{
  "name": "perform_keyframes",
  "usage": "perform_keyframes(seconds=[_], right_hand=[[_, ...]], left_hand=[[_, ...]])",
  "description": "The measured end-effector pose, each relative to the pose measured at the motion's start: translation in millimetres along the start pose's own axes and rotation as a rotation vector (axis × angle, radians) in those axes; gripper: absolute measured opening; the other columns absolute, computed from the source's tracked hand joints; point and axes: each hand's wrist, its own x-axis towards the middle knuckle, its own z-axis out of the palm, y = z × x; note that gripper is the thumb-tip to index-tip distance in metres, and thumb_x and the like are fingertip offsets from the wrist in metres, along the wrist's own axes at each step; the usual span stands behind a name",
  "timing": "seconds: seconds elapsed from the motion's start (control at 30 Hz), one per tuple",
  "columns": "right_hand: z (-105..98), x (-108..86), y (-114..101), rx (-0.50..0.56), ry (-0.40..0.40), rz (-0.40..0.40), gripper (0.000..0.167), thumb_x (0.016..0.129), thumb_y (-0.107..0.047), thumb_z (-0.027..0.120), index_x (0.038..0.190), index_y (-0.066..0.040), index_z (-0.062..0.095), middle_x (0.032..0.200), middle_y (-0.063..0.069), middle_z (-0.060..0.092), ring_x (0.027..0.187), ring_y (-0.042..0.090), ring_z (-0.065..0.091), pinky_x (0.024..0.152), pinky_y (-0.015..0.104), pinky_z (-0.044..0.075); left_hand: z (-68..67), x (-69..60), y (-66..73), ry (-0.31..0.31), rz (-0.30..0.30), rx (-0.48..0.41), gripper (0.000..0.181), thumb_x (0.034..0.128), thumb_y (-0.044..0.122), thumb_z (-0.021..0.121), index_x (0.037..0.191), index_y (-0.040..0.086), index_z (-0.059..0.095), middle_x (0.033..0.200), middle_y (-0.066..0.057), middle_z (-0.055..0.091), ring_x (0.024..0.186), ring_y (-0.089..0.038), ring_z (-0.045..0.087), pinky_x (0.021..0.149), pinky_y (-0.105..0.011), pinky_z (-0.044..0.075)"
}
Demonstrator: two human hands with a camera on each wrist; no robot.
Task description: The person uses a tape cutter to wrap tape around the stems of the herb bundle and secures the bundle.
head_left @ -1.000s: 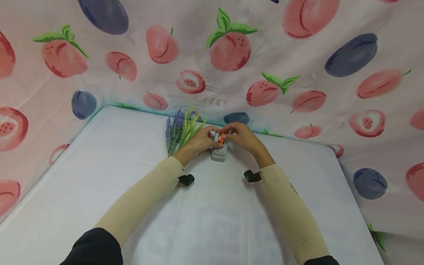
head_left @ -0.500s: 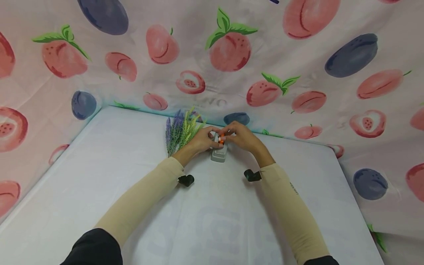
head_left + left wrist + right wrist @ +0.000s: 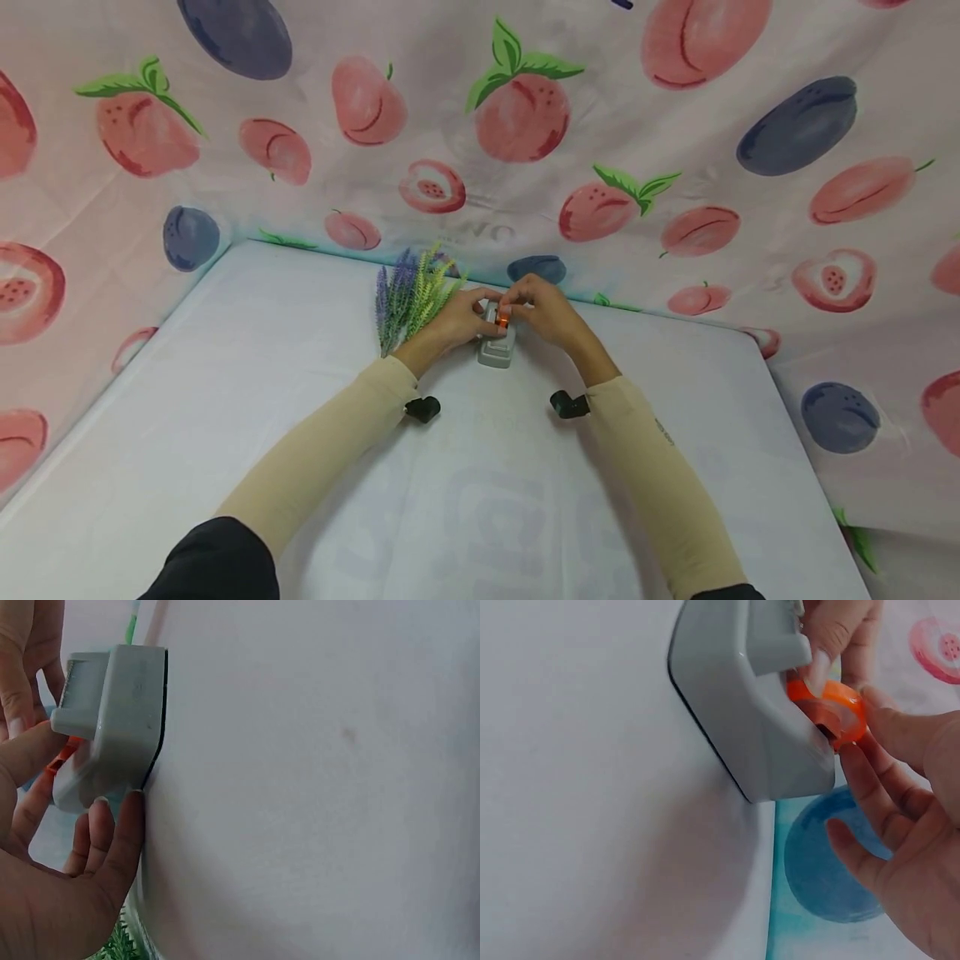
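A grey tape dispenser (image 3: 495, 354) stands on the white table near its back edge. In its hollow sits an orange tape roll (image 3: 855, 709), partly covered by fingers. My left hand (image 3: 452, 318) comes in from the left and pinches the roll between thumb and finger. Its other fingertips rest against the dispenser's side, as the left wrist view shows. From the other side my right hand (image 3: 553, 315) pinches the roll's rim with its thumb and fingers, clearest in the right wrist view.
Artificial purple and yellow flower sprigs (image 3: 408, 296) lie just left of the dispenser. A fruit-printed cloth (image 3: 427, 108) hangs behind and beside the table (image 3: 480, 500). Each wrist carries a small black camera.
Both hands stay at the dispenser. The orange tape roll has shifted slightly between the fingers, and the right wrist has moved a touch to the left.
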Motion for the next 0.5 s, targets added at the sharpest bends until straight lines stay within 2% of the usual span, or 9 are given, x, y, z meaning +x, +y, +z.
perform_keyframes(seconds=[0.2, 0.4, 0.5], right_hand=[[3.1, -9.1, -1.2, -0.009, 0.04, -0.024, 0.013, 0.097, -0.016, 0.068, 0.093, -0.007, 0.075, 0.112, 0.008, 0.056, 0.113, 0.026, 0.054, 0.105, 0.052, 0.044], [1.2, -21.8, -4.8, -0.007, 0.029, -0.042, 0.012, 0.098, -0.015, 0.067, 0.097, -0.007, 0.074, 0.111, 0.007, 0.062, 0.113, 0.025, 0.059, 0.101, 0.048, 0.048], [1.7, -26.7, -7.2, 0.004, 0.025, -0.024, 0.011, 0.099, -0.016, 0.066, 0.102, -0.008, 0.073, 0.111, 0.007, 0.067, 0.114, 0.025, 0.062, 0.099, 0.045, 0.051]], left_hand=[[-0.5, -0.9, 0.3, -0.008, 0.025, 0.044, 0.055, 0.085, 0.013, 0.084, 0.136, 0.021, 0.064, 0.113, -0.019, 0.055, 0.082, -0.021, 0.052, 0.067, -0.035, 0.05], [-2.9, -2.0, 1.7, -0.039, 0.03, 0.038, 0.058, 0.0861, 0.015, 0.083, 0.139, 0.02, 0.061, 0.106, -0.018, 0.06, 0.081, -0.026, 0.058, 0.072, -0.043, 0.053], [-3.5, -1.8, 1.3, -0.04, 0.031, 0.047, 0.058, 0.0866, 0.015, 0.083, 0.139, 0.02, 0.06, 0.103, -0.017, 0.061, 0.078, -0.025, 0.057, 0.068, -0.038, 0.051]])
